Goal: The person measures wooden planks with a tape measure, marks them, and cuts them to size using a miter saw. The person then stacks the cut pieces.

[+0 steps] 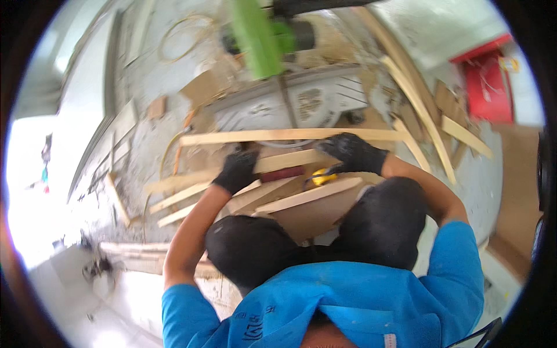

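Observation:
Both my hands wear black gloves. My left hand point(237, 169) is closed round a pale wooden strip point(284, 161), which slants across in front of my knees. My right hand point(351, 153) grips the right end of this strip, its fingers partly hidden by the glove's dark blur. Just beyond lies a longer wooden strip point(249, 137), crossing the front of a saw's grey base point(255, 116); my right hand overlaps it in the picture. A yellow tape measure point(321, 177) sits right below my right hand, beside a dark red object point(282, 174).
A green-bodied power saw point(255, 40) stands ahead on the dusty floor. More wooden strips point(310, 195) lie near my knees, and long pieces point(420, 113) lean at the right. Offcuts point(157, 108) and a yellow hose point(184, 36) are at the left. A red box point(488, 87) stands far right.

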### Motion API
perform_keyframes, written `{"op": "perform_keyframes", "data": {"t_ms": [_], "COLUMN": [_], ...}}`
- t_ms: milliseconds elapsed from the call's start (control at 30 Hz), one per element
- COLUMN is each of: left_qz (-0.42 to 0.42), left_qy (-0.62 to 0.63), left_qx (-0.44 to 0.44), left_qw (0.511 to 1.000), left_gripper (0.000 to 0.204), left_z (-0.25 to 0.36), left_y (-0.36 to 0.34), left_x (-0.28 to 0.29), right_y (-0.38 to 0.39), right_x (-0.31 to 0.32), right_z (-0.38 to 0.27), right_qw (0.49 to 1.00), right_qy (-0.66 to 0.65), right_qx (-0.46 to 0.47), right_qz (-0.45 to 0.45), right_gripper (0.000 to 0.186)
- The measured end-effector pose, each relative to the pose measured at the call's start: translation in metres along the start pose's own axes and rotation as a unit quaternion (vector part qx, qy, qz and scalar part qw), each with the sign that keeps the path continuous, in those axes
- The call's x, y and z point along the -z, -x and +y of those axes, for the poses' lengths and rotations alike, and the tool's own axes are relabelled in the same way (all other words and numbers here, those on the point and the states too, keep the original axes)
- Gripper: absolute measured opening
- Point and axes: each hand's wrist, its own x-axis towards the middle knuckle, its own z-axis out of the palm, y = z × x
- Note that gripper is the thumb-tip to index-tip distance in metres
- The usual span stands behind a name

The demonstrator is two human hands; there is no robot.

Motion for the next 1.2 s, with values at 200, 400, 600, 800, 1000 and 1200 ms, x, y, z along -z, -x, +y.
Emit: {"op": "perform_keyframes", "data": {"t_ms": [200, 400, 600, 800, 1000, 1200], "left_qz": [0.057, 0.254, 0.454, 0.382, 0.435, 0.502], "left_qy": [0.016, 0.065, 0.09, 0.655, 0.699, 0.629], "left_qx": [-0.03, -0.003, 0.472, 0.41, 0.235, 0.275], "left_qw": [0.998, 0.965, 0.75, 0.506, 0.516, 0.526], "left_gripper": [0.069, 0.065, 0.046, 0.068, 0.047, 0.025], "left_z": [-0.011, -0.048, -0.187, -0.22, -0.221, -0.276], "left_y": [-0.027, 0.0, 0.083, 0.07, 0.038, 0.09], "left_x": [-0.024, -0.011, -0.063, -0.089, -0.108, -0.167], "right_y": [0.006, 0.032, 0.056, 0.058, 0.057, 0.045], "right_x": [-0.033, -0.046, -0.032, -0.032, -0.034, -0.038], "right_z": [0.009, 0.035, 0.045, 0.044, 0.043, 0.053], "right_qw": [0.997, 0.991, 0.987, 0.986, 0.985, 0.965], "right_qy": [-0.001, 0.026, 0.008, 0.012, 0.098, 0.173], "right_qx": [-0.049, -0.085, -0.136, -0.143, -0.116, -0.141], "right_qz": [0.055, 0.101, 0.086, 0.083, 0.079, 0.136], "right_gripper": [0.047, 0.049, 0.047, 0.044, 0.047, 0.062]}}
